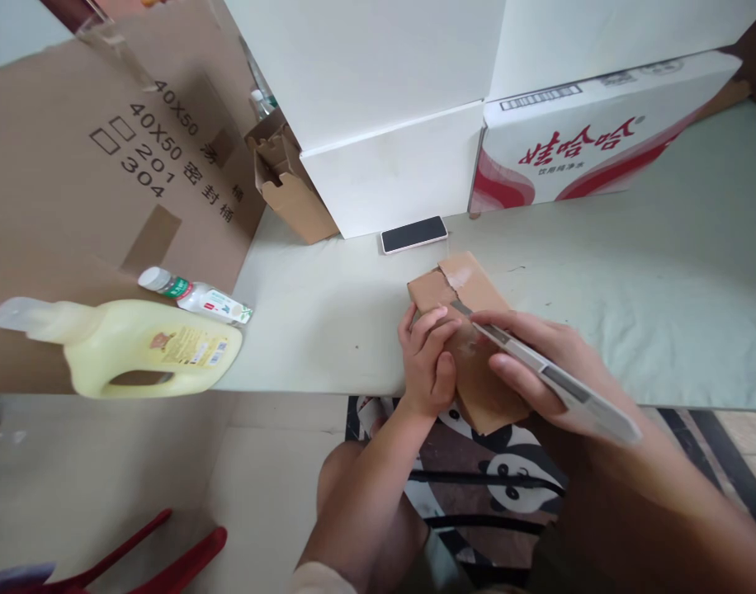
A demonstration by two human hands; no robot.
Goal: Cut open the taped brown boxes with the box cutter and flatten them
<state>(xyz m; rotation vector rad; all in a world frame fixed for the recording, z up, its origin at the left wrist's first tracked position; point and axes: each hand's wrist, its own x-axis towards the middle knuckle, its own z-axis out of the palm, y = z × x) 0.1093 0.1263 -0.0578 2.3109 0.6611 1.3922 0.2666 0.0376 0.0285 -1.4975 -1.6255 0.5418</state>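
A small brown cardboard box (486, 363) lies tilted at the front edge of the table, partly overhanging it. My left hand (428, 355) is curled against the box's left side, fingers bent over its top face. In my right hand (545, 363) is a utility knife (557, 381) with a light-coloured handle, closed between thumb and fingers. Its blade (461, 308) points up and left, at the box's top near a torn flap edge. Whether the blade has gone into the cardboard I cannot tell.
A black-topped flat device (413, 235) lies behind the box. White cartons (390, 173) and a red-lettered carton (557, 148) stand at the back. Left are an open cardboard box (300, 194), a large carton (106, 198), a clear bottle (205, 300) and a yellow jug (99, 346).
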